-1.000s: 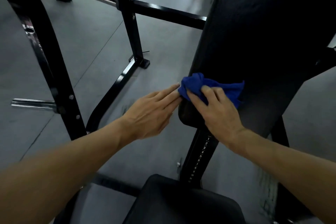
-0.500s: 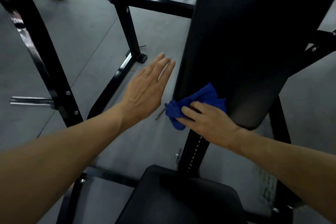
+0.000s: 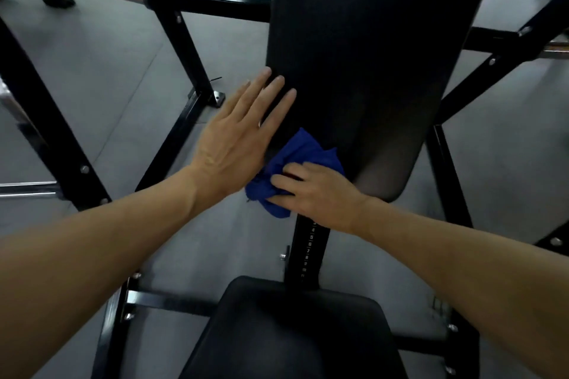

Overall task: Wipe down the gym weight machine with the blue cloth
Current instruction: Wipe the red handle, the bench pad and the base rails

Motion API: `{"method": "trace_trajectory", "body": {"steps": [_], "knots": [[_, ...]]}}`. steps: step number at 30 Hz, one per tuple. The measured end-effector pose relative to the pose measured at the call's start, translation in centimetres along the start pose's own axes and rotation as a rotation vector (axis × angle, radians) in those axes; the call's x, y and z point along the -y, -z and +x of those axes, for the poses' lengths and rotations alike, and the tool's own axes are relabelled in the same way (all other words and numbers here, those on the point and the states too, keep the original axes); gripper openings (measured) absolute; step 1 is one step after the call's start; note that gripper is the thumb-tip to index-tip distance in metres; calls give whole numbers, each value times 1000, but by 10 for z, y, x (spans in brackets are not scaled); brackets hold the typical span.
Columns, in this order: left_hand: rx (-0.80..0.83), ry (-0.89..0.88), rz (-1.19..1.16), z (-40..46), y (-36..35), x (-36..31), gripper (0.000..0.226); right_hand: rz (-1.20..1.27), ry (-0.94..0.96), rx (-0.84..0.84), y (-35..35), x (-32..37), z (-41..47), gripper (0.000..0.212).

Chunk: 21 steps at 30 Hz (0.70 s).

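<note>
Mid-wipe on the weight machine's back pad, nowhere near done by the looks of it: seat pad and black frame not visibly touched. Right hand bunched around the blue cloth, pressing it on the pad's lower left corner. Left hand flat, fingers straight, now resting against the pad's left edge instead of hovering off it half a second back.

Grey floor carries black machine frame (bolted foot at 10 o'clock); seat pad at 6.
</note>
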<state>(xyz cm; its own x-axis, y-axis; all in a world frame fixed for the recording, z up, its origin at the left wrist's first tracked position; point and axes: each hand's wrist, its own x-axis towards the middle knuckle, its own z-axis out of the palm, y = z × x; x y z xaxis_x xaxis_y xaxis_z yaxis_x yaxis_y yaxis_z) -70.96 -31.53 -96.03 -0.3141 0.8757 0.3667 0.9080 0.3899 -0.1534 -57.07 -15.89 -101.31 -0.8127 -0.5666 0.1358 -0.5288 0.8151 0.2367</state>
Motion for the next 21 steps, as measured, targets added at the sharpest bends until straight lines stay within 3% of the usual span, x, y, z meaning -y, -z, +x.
{"method": "trace_trajectory", "body": {"steps": [2, 5, 8, 11, 14, 16, 19, 21], "knots": [[-18, -56, 52, 7, -3, -5, 60, -1, -61, -29, 11, -18, -34, 36], [-68, -70, 57, 29, -2, -14, 62, -65, -343, -147, 35, -57, -71, 41], [-78, -110, 67, 49, -2, -19, 59, -69, -564, -251, 34, -46, -89, 46], [-60, -156, 111, 56, -6, -19, 57, -17, -408, -176, 7, -3, -87, 45], [-57, -149, 93, 56, -10, -22, 57, -1, -256, -152, 13, -20, -58, 31], [-89, -113, 78, 58, -12, -25, 56, -31, -332, -232, 33, -53, -51, 23], [-114, -99, 104, 71, -8, -24, 59, -72, -556, -320, 34, -62, -83, 32], [-112, -146, 128, 89, -1, -27, 61, -53, -545, -240, 20, -37, -105, 42]]}}
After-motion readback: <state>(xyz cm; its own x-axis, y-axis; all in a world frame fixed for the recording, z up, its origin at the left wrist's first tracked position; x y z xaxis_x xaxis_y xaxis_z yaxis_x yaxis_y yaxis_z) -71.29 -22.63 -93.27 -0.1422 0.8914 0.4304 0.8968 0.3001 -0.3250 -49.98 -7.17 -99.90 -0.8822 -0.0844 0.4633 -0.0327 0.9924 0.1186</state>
